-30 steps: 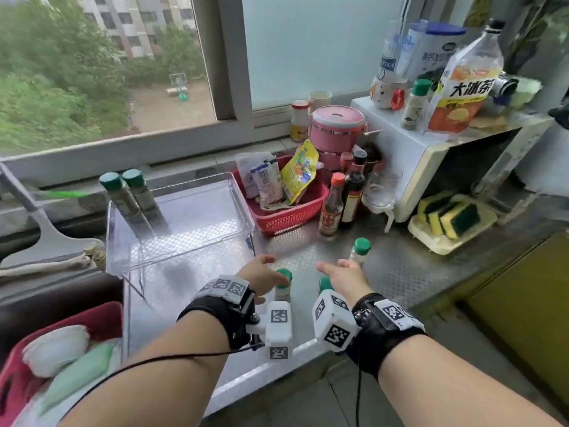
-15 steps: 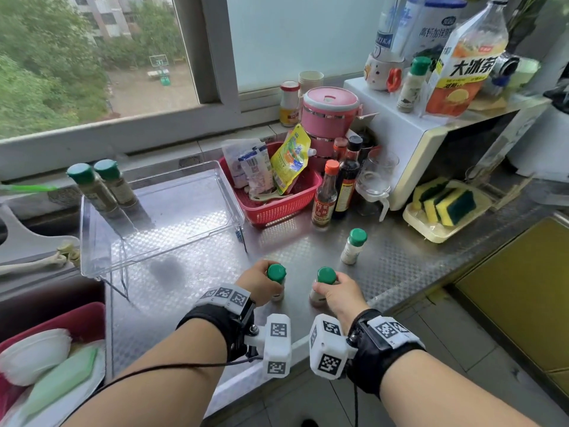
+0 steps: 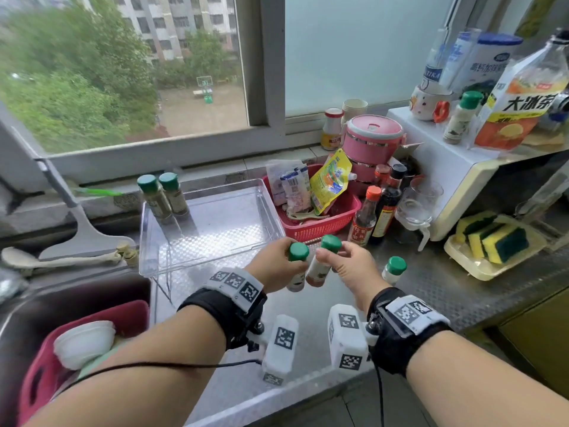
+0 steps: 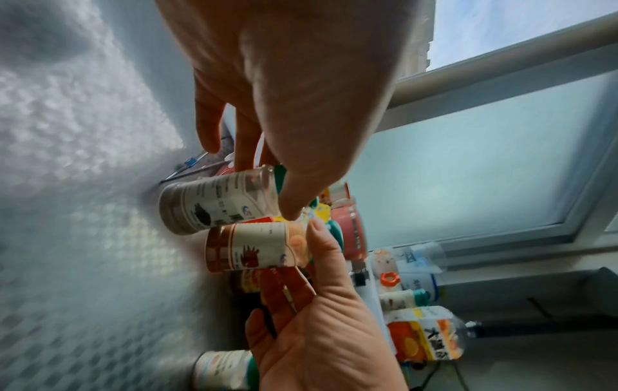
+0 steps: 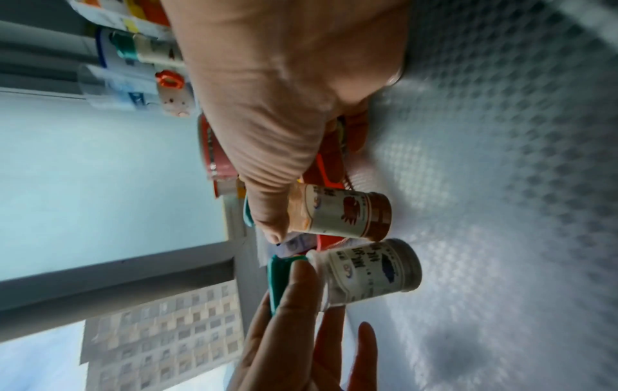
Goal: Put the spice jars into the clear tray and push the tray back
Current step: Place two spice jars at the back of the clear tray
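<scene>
My left hand (image 3: 277,266) grips a grey-spice jar (image 4: 214,205) (image 5: 371,269) by its green cap (image 3: 298,251), lifted off the steel counter. My right hand (image 3: 345,266) holds a red-spice jar (image 3: 317,269) (image 4: 254,247) (image 5: 344,211) by its green cap, right beside the first. Both jars hang just in front of the clear tray (image 3: 212,229). Two green-capped jars (image 3: 163,195) stand in the tray's far left corner. Another small jar (image 3: 393,269) stands on the counter to my right. One more jar (image 3: 462,118) stands on the white appliance.
A red basket (image 3: 326,217) of packets sits right of the tray, with sauce bottles (image 3: 378,211) and a glass jug (image 3: 415,208) beside it. Sponges in a tray (image 3: 492,241) lie far right. The sink (image 3: 61,318) holds a red tub and a bowl at left.
Both hands closed on the two jars' caps and lifted them off the counter, moving forward toward the tray's front edge.
</scene>
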A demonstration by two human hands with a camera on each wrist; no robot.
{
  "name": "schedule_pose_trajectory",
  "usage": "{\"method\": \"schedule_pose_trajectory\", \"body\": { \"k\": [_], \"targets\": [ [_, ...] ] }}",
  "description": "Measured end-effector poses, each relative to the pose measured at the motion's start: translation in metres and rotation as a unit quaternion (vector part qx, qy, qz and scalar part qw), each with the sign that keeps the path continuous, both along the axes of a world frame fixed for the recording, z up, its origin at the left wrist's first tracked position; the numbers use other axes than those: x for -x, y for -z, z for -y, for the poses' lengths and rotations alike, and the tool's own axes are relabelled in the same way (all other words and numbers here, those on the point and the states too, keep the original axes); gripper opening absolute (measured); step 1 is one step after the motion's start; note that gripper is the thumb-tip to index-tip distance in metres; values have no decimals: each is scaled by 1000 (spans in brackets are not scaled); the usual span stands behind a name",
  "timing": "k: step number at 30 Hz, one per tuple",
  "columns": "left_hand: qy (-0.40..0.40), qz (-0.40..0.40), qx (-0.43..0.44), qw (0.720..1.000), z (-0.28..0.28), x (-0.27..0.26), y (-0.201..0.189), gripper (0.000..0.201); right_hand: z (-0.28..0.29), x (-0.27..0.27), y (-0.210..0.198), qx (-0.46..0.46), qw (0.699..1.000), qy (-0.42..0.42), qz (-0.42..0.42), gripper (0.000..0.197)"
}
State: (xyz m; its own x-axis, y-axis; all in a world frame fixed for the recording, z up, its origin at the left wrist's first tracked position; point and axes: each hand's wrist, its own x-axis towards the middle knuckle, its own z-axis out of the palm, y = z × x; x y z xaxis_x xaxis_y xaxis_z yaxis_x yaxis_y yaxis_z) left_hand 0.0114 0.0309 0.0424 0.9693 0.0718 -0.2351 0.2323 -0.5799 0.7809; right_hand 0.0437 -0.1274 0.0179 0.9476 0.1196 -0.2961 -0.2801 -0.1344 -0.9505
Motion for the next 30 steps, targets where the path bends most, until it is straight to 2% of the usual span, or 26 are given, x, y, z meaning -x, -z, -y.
{"method": "schedule_pose_trajectory", "body": {
  "k": [6, 12, 18, 22, 26, 30],
  "targets": [
    [-47, 75, 8, 996, -48, 1, -50, 35, -50, -19, -46, -14, 995, -76, 64, 39],
    [-120, 129, 3, 984, -98, 2, -80, 34, -98, -27, -76, -17, 982, -161, 98, 38],
    [-189, 111, 10, 976, -141, -1, -80, 37, -138, -34, -79, 2, 973, -203, 111, 32],
    [-221, 101, -19, 970, -164, -9, -74, 46, -159, -44, -76, 11, 973, -206, 102, 38],
    [-219, 105, -65, 968, -182, -27, -73, 35, -177, -62, -70, 41, 972, -206, 107, 38],
    [-191, 99, -148, 965, -193, -41, -80, 38, -193, -79, -66, 80, 968, -203, 125, 38]
  ]
}}
